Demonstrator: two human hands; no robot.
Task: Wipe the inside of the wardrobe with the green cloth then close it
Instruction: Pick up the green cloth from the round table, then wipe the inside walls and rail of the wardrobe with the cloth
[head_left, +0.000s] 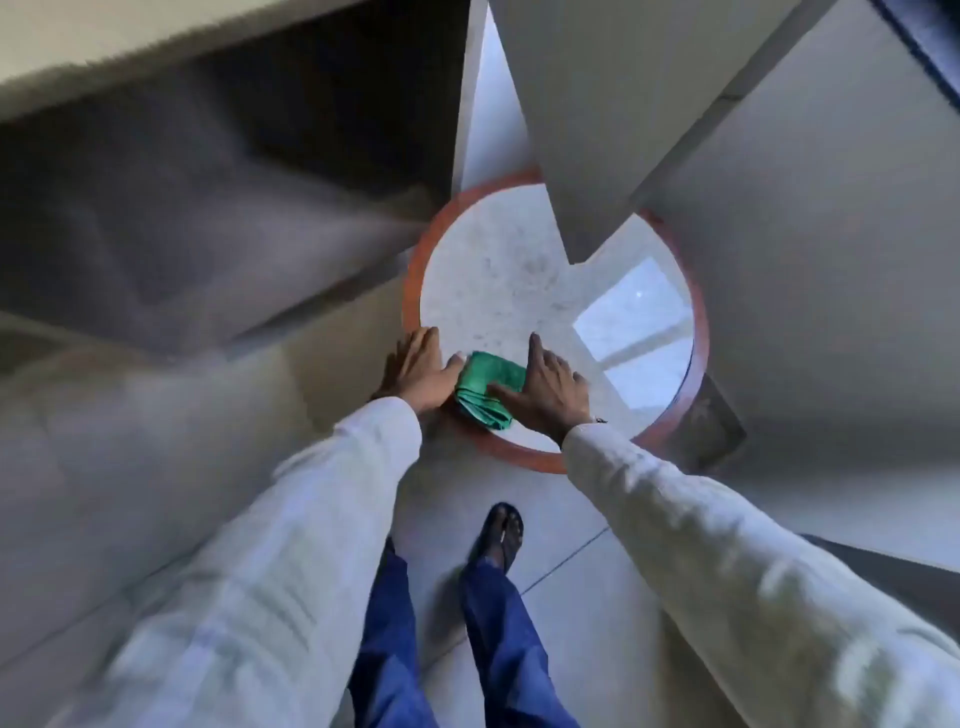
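A: Right, where does the folded green cloth (482, 391) sit?

B: On the near edge of the round, pale stone-topped table with the red-brown wooden rim (415, 270) — at about six o'clock on the tabletop, overlapping the rim. Its long axis runs roughly from eleven o'clock to five o'clock.

A: And the hands?

B: Either side of it. The left hand (418, 371) lies flat at the cloth's nine o'clock, fingers spread and relaxed, its thumb touching the cloth's upper corner. The right hand (550, 387) is at three o'clock, also flat, its thumb pressed across the cloth's right edge. Neither is clenched — both are released, resting on the cloth rather than gripping it.

A: Which is better placed to lift it?

B: Both touch it, but I'd judge the right, since its thumb already lies over the fabric; curling the fingers under that edge would do.

A: The wardrobe?

B: Blurred. A dark open cavity (218, 171) at ten o'clock may be it, but I cannot tell. Wiping has not begun.
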